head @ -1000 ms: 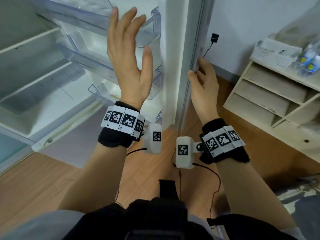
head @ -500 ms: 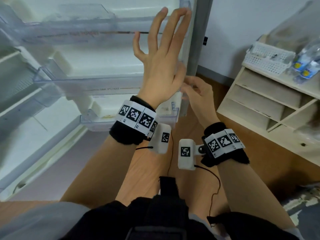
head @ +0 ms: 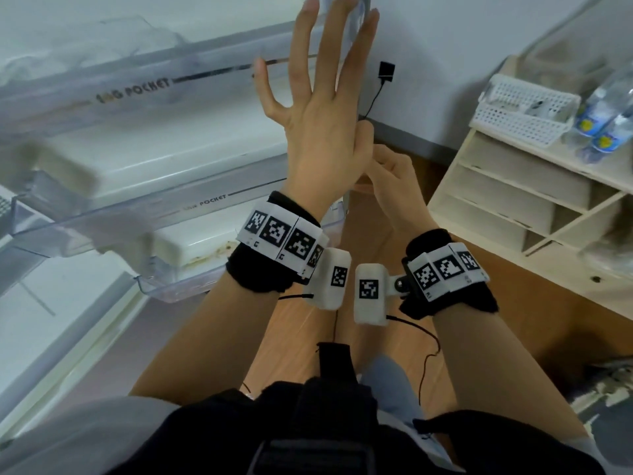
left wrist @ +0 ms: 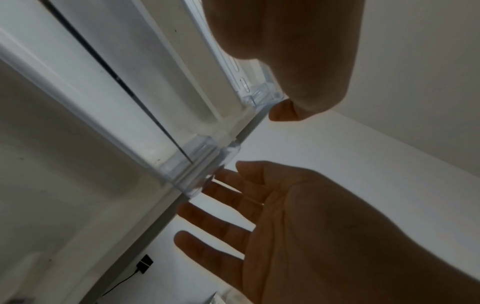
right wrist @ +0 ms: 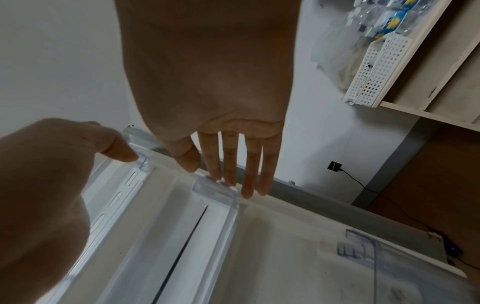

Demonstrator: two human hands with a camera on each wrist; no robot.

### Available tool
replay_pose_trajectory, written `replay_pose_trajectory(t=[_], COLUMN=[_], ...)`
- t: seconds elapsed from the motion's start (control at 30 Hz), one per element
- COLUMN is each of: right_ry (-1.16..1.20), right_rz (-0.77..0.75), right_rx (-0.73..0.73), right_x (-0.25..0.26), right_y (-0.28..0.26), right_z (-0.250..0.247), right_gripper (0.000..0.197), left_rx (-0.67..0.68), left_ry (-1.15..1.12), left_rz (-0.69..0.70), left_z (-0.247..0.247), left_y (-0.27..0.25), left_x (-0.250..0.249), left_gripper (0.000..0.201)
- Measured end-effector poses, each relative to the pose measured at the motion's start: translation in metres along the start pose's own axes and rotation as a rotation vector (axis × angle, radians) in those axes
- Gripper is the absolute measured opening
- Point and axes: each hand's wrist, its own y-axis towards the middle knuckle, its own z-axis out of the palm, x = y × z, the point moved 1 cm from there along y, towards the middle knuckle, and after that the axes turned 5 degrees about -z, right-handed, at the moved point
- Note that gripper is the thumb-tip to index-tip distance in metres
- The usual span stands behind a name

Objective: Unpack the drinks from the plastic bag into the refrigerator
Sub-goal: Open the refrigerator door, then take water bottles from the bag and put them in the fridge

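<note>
Clear plastic bottles [head: 603, 121] with blue-and-yellow labels lie in a see-through bag [head: 565, 73] on top of the pale wooden shelf [head: 513, 186], beside a white perforated basket [head: 520, 108] and well apart from both hands. Their caps are too blurred to read. Nearer in, the fridge door [head: 171, 159] stands open, its transparent door bins [head: 113, 214] bare of drinks.

The left hand [head: 322, 132] is raised flat, fingers straight and spread, fingertips at the door's outer edge, gripping nothing. The right hand [head: 394, 186] sits just behind it, fingers loosely bent, thumb tip on a bin corner in the right wrist view; its grip holds nothing either.

The risks, as I judge them: once released, the door may drift and block the bins; the thin bag could sag or slide off the shelf when pulled, spilling bottles onto the wooden floor [head: 531, 323]; smooth, round bottles may roll or slip from a one-handed hold.
</note>
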Motion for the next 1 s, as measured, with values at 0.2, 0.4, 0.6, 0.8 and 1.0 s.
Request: replay_pose_trajectory(t=[0.2, 0.4, 0.6, 0.8, 1.0], right_ry=[0.004, 0.029, -0.053, -0.086, -0.079], right_rz=[-0.024, -0.028, -0.029, -0.042, -0.076], right_rx=[0.14, 0.147, 0.17, 0.187, 0.23], right_x=[-0.003, -0.021, -0.037, -0.065, -0.095], right_y=[0.033, 0.088, 0.155, 0.229, 0.331], right_z=[-0.042, -0.111, -0.188, -0.223, -0.218], right_gripper=[0.027, 0.025, 0.023, 0.021, 0.022], left_rx=[-0.3, 0.0, 0.267, 0.401, 0.454], left_ry=[-0.378, -0.577, -0.524, -0.51, -0.451], left_rz=[0.133, 0.046, -0.204, -0.423, -0.59], left_z=[0.041, 0.115, 0.195, 0.272, 0.352], left_y=[0.004, 0.019, 0.057, 0.087, 0.13], left_x=[-0.01, -0.052, -0.087, -0.092, -0.066], left_gripper=[0.034, 0.02, 0.023, 0.023, 0.023])
